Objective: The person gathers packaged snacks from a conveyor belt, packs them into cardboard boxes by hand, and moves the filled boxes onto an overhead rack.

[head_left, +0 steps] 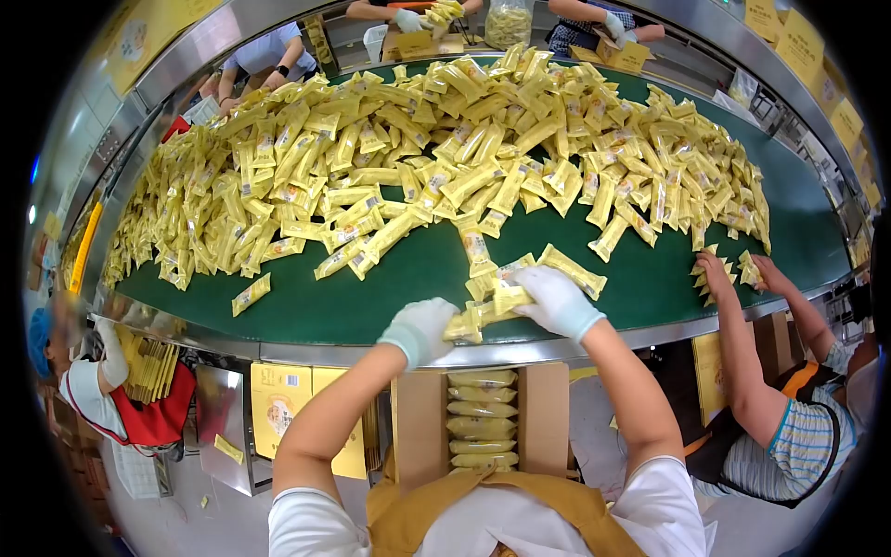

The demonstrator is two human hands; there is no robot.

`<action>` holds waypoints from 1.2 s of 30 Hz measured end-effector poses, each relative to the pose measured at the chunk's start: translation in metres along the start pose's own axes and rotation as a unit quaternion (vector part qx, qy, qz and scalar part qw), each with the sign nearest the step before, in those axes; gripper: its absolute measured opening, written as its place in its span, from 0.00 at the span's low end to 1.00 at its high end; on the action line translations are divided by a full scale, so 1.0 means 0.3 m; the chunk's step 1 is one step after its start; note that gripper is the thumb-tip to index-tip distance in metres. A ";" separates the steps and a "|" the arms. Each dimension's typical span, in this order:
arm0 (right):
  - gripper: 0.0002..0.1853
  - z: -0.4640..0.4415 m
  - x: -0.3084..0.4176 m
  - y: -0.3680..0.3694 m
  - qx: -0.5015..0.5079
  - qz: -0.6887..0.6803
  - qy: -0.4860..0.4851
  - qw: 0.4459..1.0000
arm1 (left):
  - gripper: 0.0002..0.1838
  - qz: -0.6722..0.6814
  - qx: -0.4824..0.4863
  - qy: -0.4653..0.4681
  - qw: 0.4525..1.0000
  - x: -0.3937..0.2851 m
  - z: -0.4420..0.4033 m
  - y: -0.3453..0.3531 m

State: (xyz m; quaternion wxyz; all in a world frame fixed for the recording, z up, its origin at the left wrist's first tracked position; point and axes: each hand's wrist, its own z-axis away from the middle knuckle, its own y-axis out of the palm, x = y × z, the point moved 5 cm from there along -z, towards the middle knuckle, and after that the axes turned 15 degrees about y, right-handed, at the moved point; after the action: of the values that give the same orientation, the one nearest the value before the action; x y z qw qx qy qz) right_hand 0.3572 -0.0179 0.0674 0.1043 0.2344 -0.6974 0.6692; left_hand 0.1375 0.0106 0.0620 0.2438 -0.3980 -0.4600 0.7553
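Observation:
At the near edge of the green conveyor belt (362, 311), my left hand (422, 331), in a white glove, is closed on the left end of a small group of yellow snack packets (462, 325). My right hand (557, 302), also gloved, grips the right side of the same group, its fingers curled over a packet (510, 298). One more packet (573, 270) lies just beyond my right hand, and another (474, 246) points away from the group. Below the belt edge, in front of my body, an open carton (543, 418) holds a column of flat packets (482, 409).
A large heap of yellow packets (390, 148) covers the far part of the belt. On the right, a co-worker's hands (715, 278) hold packets. Other people work along the far side. A person in a red apron (162, 408) stands left, near flattened yellow boxes (278, 413).

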 end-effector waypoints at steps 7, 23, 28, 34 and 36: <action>0.20 -0.047 0.059 0.108 0.168 0.154 0.068 0.971 | 0.21 -0.111 -0.017 0.011 0.994 0.039 0.000 0.051; 0.16 -0.052 -0.011 0.114 -0.100 0.229 -0.024 0.968 | 0.23 -0.269 -0.174 0.076 0.944 0.149 0.025 0.057; 0.39 0.085 0.069 0.049 -0.085 0.179 -0.055 0.979 | 0.48 -0.268 -0.078 0.084 0.957 0.090 0.079 0.075; 0.48 0.015 0.004 0.052 0.065 0.187 0.044 0.979 | 0.68 -0.189 -0.039 0.018 0.981 0.130 0.051 0.022; 0.46 -0.028 0.027 0.026 0.150 0.243 0.093 0.954 | 0.69 -0.173 0.017 0.002 0.985 0.133 0.035 0.022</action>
State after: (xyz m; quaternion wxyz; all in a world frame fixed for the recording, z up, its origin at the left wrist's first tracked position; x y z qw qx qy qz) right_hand 0.3450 -0.0113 0.0649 -0.0336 0.0072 -0.6124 0.7898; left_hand 0.1062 0.0316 0.0439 0.3783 -0.3100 -0.5087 0.7086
